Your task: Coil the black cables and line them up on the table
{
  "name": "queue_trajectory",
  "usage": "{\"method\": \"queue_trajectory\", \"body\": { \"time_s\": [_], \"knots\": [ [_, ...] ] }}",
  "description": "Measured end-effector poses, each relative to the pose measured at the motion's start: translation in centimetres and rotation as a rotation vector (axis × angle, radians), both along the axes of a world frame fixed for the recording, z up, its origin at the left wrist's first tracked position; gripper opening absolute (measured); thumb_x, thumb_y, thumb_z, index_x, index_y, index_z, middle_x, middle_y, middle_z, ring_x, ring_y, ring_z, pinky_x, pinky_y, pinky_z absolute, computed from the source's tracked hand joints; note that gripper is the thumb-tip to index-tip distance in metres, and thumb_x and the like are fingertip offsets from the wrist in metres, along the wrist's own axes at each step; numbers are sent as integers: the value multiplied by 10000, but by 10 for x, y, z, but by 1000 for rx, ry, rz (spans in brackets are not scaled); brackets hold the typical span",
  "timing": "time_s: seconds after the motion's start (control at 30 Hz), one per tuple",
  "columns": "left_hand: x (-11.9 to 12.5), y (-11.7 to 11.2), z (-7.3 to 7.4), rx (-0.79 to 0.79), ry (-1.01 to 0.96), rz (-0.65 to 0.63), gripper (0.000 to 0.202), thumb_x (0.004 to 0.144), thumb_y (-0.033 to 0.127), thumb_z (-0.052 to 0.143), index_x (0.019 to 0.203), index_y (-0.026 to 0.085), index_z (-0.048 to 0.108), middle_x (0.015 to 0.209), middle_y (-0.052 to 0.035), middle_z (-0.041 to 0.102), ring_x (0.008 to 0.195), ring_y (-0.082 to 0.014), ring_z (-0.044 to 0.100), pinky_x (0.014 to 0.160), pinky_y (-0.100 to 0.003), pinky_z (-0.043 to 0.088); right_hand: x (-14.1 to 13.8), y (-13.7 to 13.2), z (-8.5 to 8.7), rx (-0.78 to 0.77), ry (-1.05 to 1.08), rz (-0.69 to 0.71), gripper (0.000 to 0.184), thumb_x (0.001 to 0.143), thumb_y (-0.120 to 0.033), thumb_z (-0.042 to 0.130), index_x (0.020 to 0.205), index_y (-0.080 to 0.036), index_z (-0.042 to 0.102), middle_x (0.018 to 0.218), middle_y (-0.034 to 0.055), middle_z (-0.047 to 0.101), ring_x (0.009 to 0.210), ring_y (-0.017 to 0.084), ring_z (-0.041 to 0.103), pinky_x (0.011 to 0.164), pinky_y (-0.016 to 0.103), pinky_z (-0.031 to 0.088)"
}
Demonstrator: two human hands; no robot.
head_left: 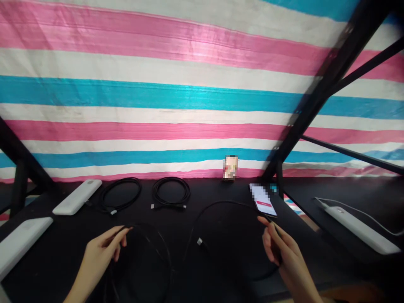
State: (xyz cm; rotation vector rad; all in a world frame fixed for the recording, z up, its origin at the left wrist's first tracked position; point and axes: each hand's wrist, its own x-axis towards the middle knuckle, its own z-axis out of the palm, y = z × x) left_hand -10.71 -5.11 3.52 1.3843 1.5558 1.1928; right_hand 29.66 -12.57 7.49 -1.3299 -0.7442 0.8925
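Note:
Thumb and fingers of my left hand [104, 249] pinch a loosely looped black cable [169, 252], whose strands hang down in front of the table edge side. My right hand [282, 249] is closed on a black cable [217, 202] that arcs leftward over the dark tabletop. A plug with a pale metal end [200, 241] lies between my hands. Whether both hands hold one and the same cable, I cannot tell. Just beyond my right fingertips lies a phone [267, 205] with a lit, partly blurred screen.
Two coiled black cables [172, 178] [121, 180] lie at the back of the black table [208, 273]. White power banks [77, 198] [23, 242] sit on the left, another [362, 229] with a white cable on the right. Black frame bars [303, 122] slant before a striped sheet [158, 94].

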Motion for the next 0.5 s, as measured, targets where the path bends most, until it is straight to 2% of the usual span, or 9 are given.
{"method": "queue_trajectory", "body": {
  "time_s": [0.07, 0.17, 0.27, 0.37, 0.43, 0.5],
  "knots": [
    [4, 3, 2, -54, -4, -116, 311, 611, 494, 658, 658, 187, 672, 475, 29, 554, 331, -83, 396, 357, -206, 317, 1, 2, 2, 1, 25, -3, 485, 701, -529, 667, 982, -135, 634, 472, -61, 419, 340, 31, 311, 318, 163, 173],
    [8, 6, 7, -36, 48, -269, 238, 636, 404, 667, 571, 178, 629, 530, 7, 582, 466, -109, 483, 468, -206, 379, 6, 2, 7, 36, 127, -54, 419, 704, -461, 686, 989, -156, 645, 483, -74, 363, 340, 20, 265, 304, 157, 156],
    [16, 3, 16, 7, 78, -326, 276, 686, 369, 620, 498, 176, 563, 501, 9, 538, 544, -123, 499, 543, -212, 392, 12, -2, 13, 63, 242, -34, 301, 741, -371, 645, 970, -177, 660, 501, -90, 250, 341, 25, 136, 286, 168, 137],
    [26, -2, 22, -60, 5, -324, 203, 693, 353, 597, 603, 173, 626, 505, 12, 553, 456, -93, 423, 476, -206, 341, 14, -5, 15, 64, 290, 49, 255, 772, -323, 587, 976, -195, 670, 535, -96, 162, 393, 44, 10, 283, 181, 129],
    [28, -3, 22, -114, -86, -280, 204, 699, 337, 583, 771, 174, 682, 668, -24, 653, 388, -53, 341, 405, -195, 254, 15, -8, 15, 55, 296, 72, 260, 781, -321, 575, 996, -209, 670, 555, -94, 147, 430, 53, -36, 286, 192, 118],
    [23, -3, 20, -139, -163, -299, 242, 710, 320, 576, 874, 186, 693, 947, -73, 681, 361, -13, 261, 377, -194, 163, 15, -10, 16, 55, 283, 64, 267, 790, -329, 566, 1017, -228, 666, 568, -93, 143, 454, 57, -67, 290, 213, 104]
  ]
}}
